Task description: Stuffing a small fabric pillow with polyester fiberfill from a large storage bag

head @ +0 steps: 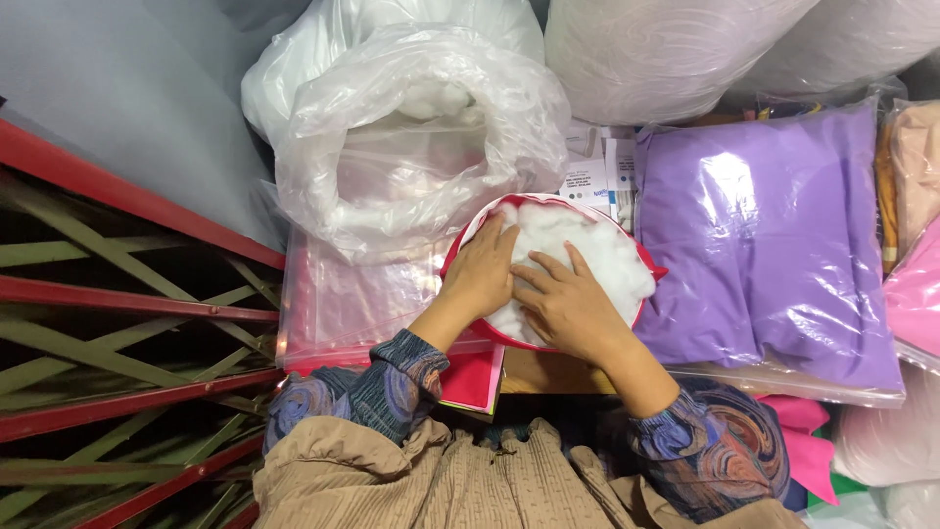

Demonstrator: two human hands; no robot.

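Both open hands, left hand (480,274) and right hand (568,306), flat on stuffing (587,250), open plastic bag (411,147) behind, purple cushion (774,245) beside

Looking like a small sewing or cushion-making workshop, crowded with stock: a big clear plastic bag of white stuffing (421,147), rolls of white wadding (676,49), folded purple fabric sealed in plastic (774,235), pink packs (916,294) alongside, red metal racking (127,294) standing at the left.

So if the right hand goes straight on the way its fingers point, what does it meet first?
The right hand lies on white stuffing in a red cover, fingers pointing up-left. It would probably meet the left hand first, which seems already to touch its fingertips.
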